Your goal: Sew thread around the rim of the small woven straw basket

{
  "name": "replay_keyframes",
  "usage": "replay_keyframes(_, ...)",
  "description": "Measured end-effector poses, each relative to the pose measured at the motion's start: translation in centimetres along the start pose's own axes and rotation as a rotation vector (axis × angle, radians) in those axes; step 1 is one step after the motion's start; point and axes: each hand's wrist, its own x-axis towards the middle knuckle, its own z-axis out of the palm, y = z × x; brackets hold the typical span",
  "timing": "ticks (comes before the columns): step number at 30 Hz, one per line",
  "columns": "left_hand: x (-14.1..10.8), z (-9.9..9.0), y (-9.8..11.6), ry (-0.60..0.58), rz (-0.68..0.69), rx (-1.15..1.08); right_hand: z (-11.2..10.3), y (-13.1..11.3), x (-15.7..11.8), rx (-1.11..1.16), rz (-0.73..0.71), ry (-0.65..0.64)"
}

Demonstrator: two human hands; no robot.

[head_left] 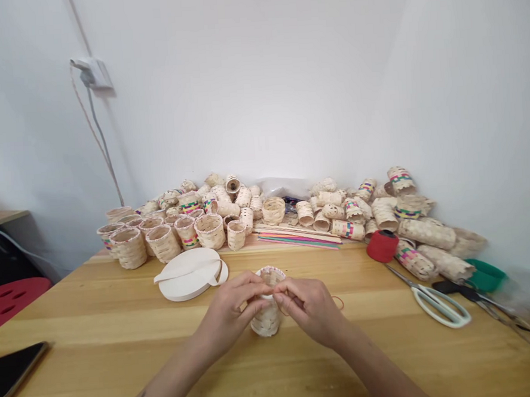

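Observation:
My left hand and my right hand meet at the middle of the wooden table, both gripping a small woven cup-shaped basket. Its pale strips show below my hands, and its pinkish-edged rim shows above them. My fingertips pinch together at the near side of the rim, hiding part of the weave. A thin orange thread curves just right of my right hand.
A large heap of woven baskets lies along the wall, behind coloured strips. White discs, a red thread spool, white-handled scissors, black-handled pliers and a phone lie on the table.

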Motion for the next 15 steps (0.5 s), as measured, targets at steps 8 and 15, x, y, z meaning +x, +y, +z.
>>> replay_keyframes(8,0.0,0.4,-0.2,0.113,-0.121,0.019,-1.3,0.7,0.4,0.056,0.091,0.16)
replay_keyframes(15,-0.1,0.4,-0.7,0.108,-0.159,-0.045,-0.3,1.0,0.3,0.041,-0.08,0.153)
